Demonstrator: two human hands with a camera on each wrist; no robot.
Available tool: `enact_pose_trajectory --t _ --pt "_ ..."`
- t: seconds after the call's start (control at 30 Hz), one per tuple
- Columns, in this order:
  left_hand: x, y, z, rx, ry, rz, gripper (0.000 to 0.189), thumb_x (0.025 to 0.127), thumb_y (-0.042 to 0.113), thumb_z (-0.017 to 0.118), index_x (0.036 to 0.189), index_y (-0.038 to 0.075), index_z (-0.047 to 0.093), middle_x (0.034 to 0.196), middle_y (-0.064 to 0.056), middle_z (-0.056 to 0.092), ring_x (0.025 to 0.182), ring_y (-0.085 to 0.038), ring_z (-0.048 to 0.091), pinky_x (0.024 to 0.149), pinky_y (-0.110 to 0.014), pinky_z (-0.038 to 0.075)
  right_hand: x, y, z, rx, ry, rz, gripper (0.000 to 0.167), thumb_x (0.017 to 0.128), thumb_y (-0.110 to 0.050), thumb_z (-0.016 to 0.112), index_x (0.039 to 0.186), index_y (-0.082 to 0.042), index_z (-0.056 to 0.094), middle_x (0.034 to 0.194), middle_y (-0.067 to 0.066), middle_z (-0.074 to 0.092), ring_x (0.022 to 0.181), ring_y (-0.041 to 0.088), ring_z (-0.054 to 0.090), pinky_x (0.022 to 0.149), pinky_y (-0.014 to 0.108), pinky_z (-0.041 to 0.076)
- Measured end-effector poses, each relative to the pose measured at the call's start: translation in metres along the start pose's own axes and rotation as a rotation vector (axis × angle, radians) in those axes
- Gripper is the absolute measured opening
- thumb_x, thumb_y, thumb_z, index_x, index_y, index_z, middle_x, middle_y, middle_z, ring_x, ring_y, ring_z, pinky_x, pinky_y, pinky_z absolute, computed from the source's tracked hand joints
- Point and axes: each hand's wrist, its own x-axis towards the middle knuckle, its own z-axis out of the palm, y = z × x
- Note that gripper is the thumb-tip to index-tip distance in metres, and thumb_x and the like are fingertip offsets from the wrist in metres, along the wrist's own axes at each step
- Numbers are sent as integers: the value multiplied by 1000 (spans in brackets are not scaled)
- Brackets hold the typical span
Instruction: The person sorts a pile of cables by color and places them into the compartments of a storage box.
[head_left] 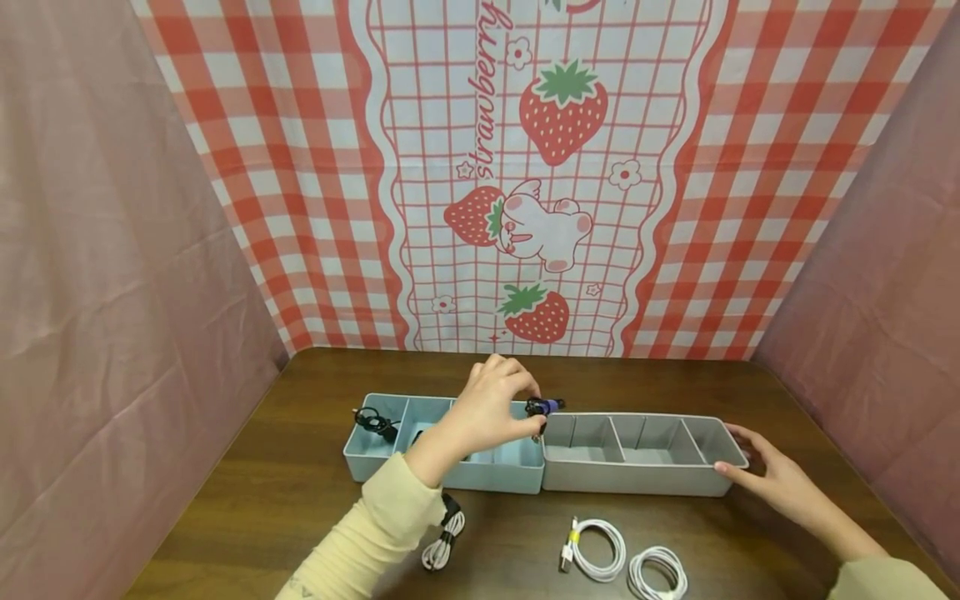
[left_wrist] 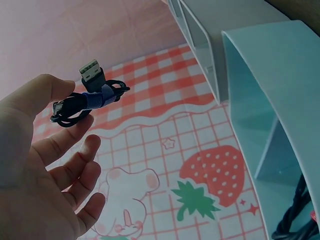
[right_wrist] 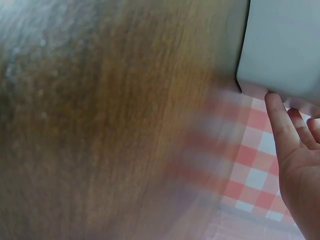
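Note:
My left hand [head_left: 491,406] pinches a bundled black USB cable [left_wrist: 95,95] between thumb and index finger, its other fingers loosely bent. A blue-purple tie [head_left: 553,406] wraps the bundle, which hangs above where the two organizer boxes meet. The light blue divided box [head_left: 491,477] holds a coiled black cable [head_left: 375,423] in its left compartment; my left arm hides part of its middle. My right hand [head_left: 776,483] grips the right end of the grey divided box [head_left: 637,477], thumb at the front corner and fingers at the back corner.
In front of the boxes lie a white cable bundle with a dark end [head_left: 444,542], a white coiled cable with a yellow tie [head_left: 600,550] and another white coil [head_left: 657,573]. A checked strawberry cloth [head_left: 525,250] hangs behind the wooden table [head_left: 300,517]; pink curtains flank it.

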Motion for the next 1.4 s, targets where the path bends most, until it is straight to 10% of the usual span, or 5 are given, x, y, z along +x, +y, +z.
enact_pose_trajectory --t 1.4 --pt "-5 -53 39 21 -135 -40 23 80 36 73 95 19 68 102 3 59 98 -17 45 86 -38 32 1 1 1 0 -12 18 68 86 -22 69 139 4 34 122 28 52 87 -14 48 65 18 45"
